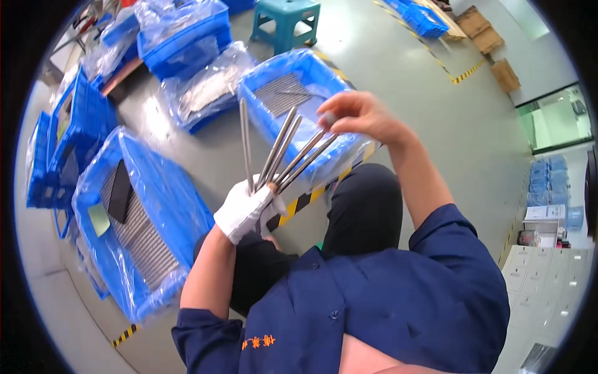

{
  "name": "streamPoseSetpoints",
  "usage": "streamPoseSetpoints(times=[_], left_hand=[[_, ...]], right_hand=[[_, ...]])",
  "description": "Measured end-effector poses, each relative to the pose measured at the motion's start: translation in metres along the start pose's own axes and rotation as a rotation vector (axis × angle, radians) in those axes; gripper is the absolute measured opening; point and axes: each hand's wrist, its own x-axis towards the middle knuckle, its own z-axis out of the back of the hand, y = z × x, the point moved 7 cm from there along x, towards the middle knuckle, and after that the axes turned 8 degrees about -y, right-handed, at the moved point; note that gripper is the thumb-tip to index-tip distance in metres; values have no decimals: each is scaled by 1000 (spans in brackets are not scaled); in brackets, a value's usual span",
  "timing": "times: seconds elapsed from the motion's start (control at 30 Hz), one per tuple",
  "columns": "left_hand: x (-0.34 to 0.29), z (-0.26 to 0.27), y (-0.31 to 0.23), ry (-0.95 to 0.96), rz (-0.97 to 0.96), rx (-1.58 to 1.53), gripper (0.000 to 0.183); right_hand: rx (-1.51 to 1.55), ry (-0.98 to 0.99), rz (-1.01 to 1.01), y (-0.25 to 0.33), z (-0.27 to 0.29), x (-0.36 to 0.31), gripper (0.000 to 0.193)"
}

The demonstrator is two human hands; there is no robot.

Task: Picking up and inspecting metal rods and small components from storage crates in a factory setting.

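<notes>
My left hand (246, 209), in a white glove, is closed around the lower ends of several slim metal rods (279, 144). The rods fan upward and apart, one leaning left and others toward the right. At the tips of the rightmost rods is my bare right hand (364, 117), its thumb and fingers curled around a small greyish piece (331, 117) whose kind I cannot make out. Behind the rods, a plastic-lined blue crate (252, 80) holds more metal rods (283, 93). To the left, another lined blue crate (177, 187) contains rows of similar rods (146, 240).
A dark phone-like slab (120, 193) and a pale green note (98, 219) lie on the left crate's rods. More blue crates (187, 43) and plastic wrapping stand farther off. A teal stool (286, 22) is at the back. Yellow-black tape (304, 202) marks the floor.
</notes>
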Motion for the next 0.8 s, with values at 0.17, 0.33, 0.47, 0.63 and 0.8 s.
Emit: streamPoseSetpoints(times=[0.17,0.33,0.47,0.63,0.8], left_hand=[[-2,-4,5,31,34,-5,33],[-5,-5,13,94,63,18,33],[-8,-9,11,114,106,-16,31],[-9,-10,14,110,146,-12,27],[-6,-11,18,98,130,50,28]], right_hand=[[-43,-5,-119,-25,-5,17,31],[99,108,-125,-27,-19,15,36],[-106,168,-119,-16,-17,13,32],[-78,123,-132,-23,-18,10,34],[-41,117,-178,-25,-19,7,30]])
